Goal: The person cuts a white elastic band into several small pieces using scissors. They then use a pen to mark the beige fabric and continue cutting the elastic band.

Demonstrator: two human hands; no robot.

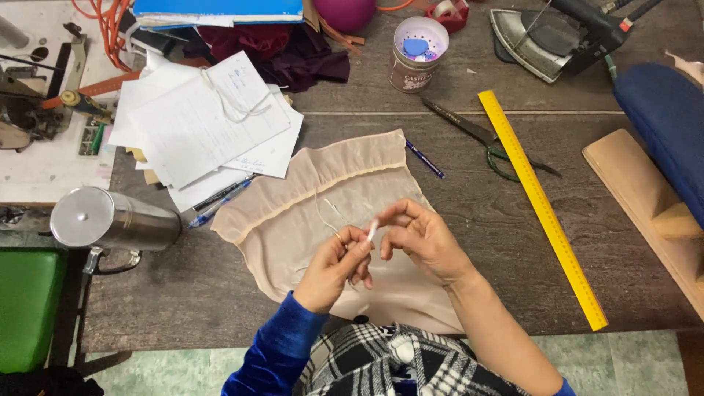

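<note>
Dark wooden worktable (469, 286), green floor tiles (176, 363) below; both hands' fingers (364, 249) pinched on white strip (372, 232).

A dark wooden worktable (220, 293) stands on a pale green tiled floor (623, 359), beside a green seat (26, 304).

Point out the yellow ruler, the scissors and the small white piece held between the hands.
yellow ruler (541, 207), head view, middle of its length.
scissors (469, 127), head view, on the blades.
small white piece (372, 232), head view, its middle.
</note>
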